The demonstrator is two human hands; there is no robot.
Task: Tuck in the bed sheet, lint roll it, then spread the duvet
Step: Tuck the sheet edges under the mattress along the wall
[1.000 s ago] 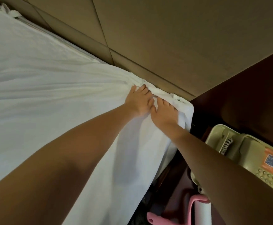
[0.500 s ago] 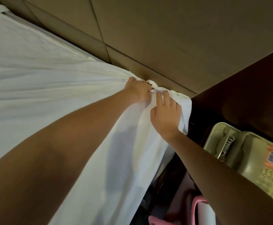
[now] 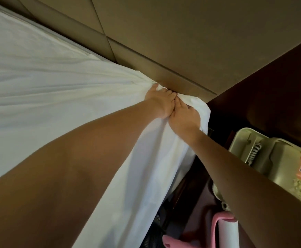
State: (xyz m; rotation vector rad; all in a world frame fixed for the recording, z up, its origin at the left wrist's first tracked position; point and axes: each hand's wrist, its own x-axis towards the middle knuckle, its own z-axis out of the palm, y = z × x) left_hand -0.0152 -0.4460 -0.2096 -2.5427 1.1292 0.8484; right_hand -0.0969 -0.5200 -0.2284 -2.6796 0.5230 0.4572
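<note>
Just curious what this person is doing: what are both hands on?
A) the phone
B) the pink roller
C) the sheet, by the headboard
C: the left hand and right hand both grip the bunched sheet at the headboard.

White bed sheet [image 3: 56, 86], corner bunched
</note>
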